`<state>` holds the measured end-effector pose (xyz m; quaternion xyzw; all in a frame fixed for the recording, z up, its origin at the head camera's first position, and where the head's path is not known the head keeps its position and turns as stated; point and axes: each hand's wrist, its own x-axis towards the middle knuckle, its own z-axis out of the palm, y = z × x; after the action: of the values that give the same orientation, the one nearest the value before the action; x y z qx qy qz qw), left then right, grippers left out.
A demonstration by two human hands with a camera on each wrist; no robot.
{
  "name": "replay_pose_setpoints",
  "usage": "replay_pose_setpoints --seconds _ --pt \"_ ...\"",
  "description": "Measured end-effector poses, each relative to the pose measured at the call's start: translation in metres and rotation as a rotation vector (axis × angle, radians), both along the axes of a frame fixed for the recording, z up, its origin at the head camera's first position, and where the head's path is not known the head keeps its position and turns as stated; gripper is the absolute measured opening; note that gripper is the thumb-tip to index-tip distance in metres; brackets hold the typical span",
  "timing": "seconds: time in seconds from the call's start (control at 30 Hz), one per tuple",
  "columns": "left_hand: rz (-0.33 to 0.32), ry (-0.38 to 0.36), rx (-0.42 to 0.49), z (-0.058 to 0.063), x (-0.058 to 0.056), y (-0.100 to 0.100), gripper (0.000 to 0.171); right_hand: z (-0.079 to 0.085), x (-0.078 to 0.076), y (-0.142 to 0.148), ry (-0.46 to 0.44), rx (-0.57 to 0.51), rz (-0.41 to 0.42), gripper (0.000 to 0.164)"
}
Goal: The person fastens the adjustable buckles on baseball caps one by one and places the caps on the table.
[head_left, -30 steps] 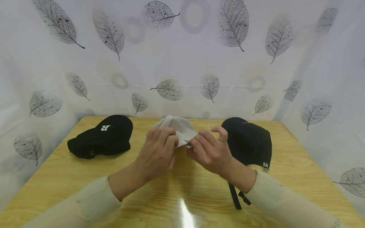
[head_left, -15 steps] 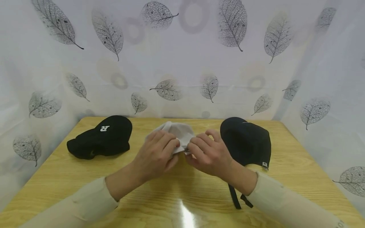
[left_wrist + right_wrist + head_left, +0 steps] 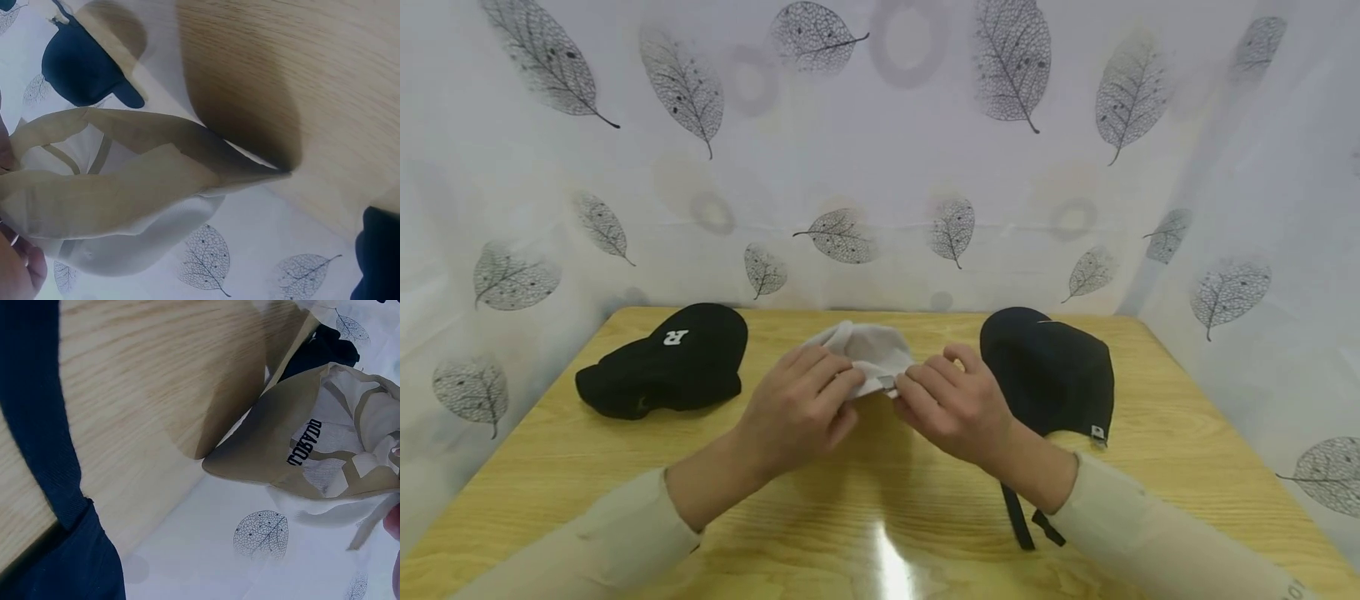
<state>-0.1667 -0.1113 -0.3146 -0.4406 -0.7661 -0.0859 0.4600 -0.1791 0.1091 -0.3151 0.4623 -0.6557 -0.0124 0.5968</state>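
A white cap (image 3: 876,346) is held over the middle of the table by both hands. My left hand (image 3: 801,400) pinches its near edge on the left, and my right hand (image 3: 951,404) grips that edge on the right, beside a small grey patch (image 3: 887,382). The left wrist view looks into the cap's opening, where the inner band (image 3: 106,200) shows. Dark lettering (image 3: 305,442) is printed inside the cap in the right wrist view. My hands hide parts of the cap's edge.
To the left on the wooden table (image 3: 865,500) lies a black cap (image 3: 688,367) with a white R. A black hat (image 3: 1063,375) lies at the right, its dark strap (image 3: 1017,517) and buckle (image 3: 1047,528) reaching forward under the right forearm. A leaf-patterned curtain (image 3: 880,167) closes the back and sides.
The white cap and both hands have come down a little. My left hand has shifted slightly left along the edge, and the grey patch shows more. The black cap and black hat stay put.
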Motion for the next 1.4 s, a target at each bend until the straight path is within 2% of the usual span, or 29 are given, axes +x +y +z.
replay_pose_setpoints --seconds 0.17,0.33,0.47,0.57,0.63,0.73,0.83,0.93,1.07,1.17,1.4 --pt "-0.055 -0.004 -0.012 0.001 -0.001 -0.001 0.019 0.001 0.000 0.000 -0.027 0.028 0.025 0.013" --pt "-0.103 -0.037 -0.114 0.000 -0.002 -0.002 0.012 -0.003 -0.001 0.001 -0.103 0.149 0.110 0.014" --pt "-0.142 -0.076 -0.206 -0.002 -0.003 -0.004 0.029 -0.009 0.000 0.003 -0.201 0.265 0.166 0.011" --pt "-0.164 -0.071 -0.177 -0.003 -0.005 -0.005 0.035 -0.013 0.001 0.004 -0.237 0.341 0.175 0.008" --pt "-0.133 -0.077 -0.112 -0.003 -0.006 -0.005 0.030 -0.016 0.002 0.004 -0.259 0.384 0.169 0.008" --pt "-0.028 -0.149 -0.036 -0.001 -0.008 -0.004 0.021 -0.018 0.004 0.004 -0.311 0.444 0.158 0.012" --pt "0.052 -0.255 -0.063 -0.002 -0.008 -0.004 0.018 -0.021 0.004 0.003 -0.378 0.502 0.151 0.011" --pt "0.059 -0.305 -0.129 -0.004 -0.008 -0.005 0.014 -0.026 0.004 0.003 -0.428 0.546 0.158 0.009" --pt "0.055 -0.293 -0.138 -0.008 -0.011 -0.006 0.014 -0.035 0.005 0.003 -0.476 0.571 0.159 0.013" --pt "0.067 -0.266 -0.121 -0.010 -0.018 -0.010 0.016 -0.039 0.006 0.002 -0.515 0.596 0.136 0.008" --pt "0.122 -0.257 -0.170 -0.017 -0.028 -0.026 0.016 -0.041 0.010 -0.001 -0.658 0.675 0.015 0.003"
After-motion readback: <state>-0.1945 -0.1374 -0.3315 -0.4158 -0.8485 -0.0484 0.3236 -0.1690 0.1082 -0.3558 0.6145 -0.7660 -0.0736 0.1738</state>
